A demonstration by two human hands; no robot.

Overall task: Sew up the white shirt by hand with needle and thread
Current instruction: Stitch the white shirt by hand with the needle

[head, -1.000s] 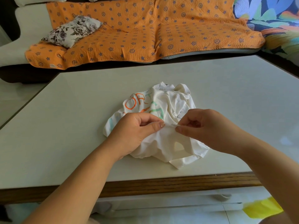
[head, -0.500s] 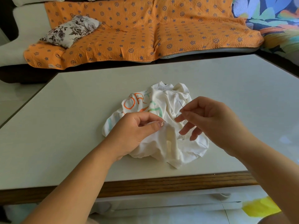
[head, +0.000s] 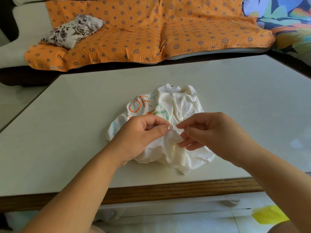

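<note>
While pinched, needle prob. points left.

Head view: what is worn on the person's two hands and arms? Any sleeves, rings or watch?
The left hand and the right hand are bare: no gloves, rings, watch or bracelet show. Both forearms are uncovered to the frame's edge, with no sleeve in view.

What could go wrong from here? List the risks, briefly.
1. The needle, pinched by the right hand, sits very close to the thumb of the left hand, which grips the fold. A prick seems possible.
2. The white shirt lies bunched on the table, so a stitch might catch extra layers.
3. The needle is thin. If dropped, it could vanish among the folds.
</note>
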